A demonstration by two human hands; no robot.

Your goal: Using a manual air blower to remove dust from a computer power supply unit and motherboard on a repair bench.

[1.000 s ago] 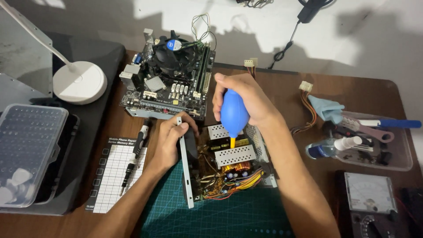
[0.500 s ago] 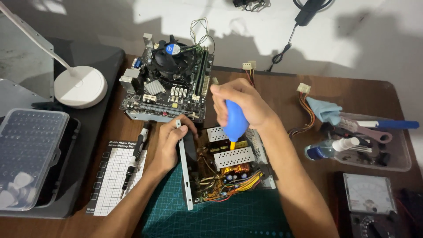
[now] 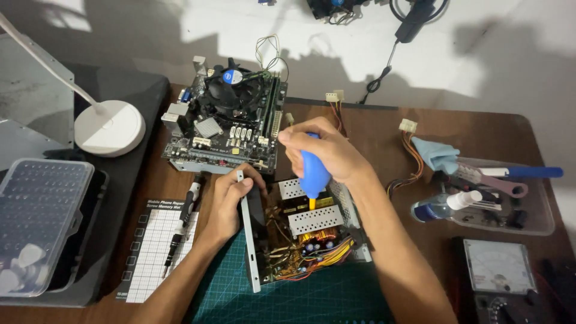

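Note:
An opened power supply unit (image 3: pixel 300 240), with heat sinks, capacitors and coloured wires showing, lies on a green cutting mat (image 3: pixel 312 300). My right hand (image 3: pixel 327 153) squeezes a blue rubber dust blower (image 3: pixel 314 174), whose yellow nozzle points down at the heat sinks. My left hand (image 3: pixel 231 204) grips the unit's grey metal side wall at its upper left corner and steadies it.
A motherboard with a cooler fan (image 3: pixel 231 123) lies behind the unit. A screwdriver (image 3: pixel 183 225) rests on a white screw mat (image 3: pixel 153 252). A lamp base (image 3: pixel 109 127) and a plastic case (image 3: pixel 39 225) are left. A tray of tools (image 3: pixel 504 198), a spray bottle (image 3: pixel 447 205) and a meter (image 3: pixel 498 267) are right.
My right hand has shifted slightly with the blower and closed tighter on its bulb. My left hand stays on the unit's wall.

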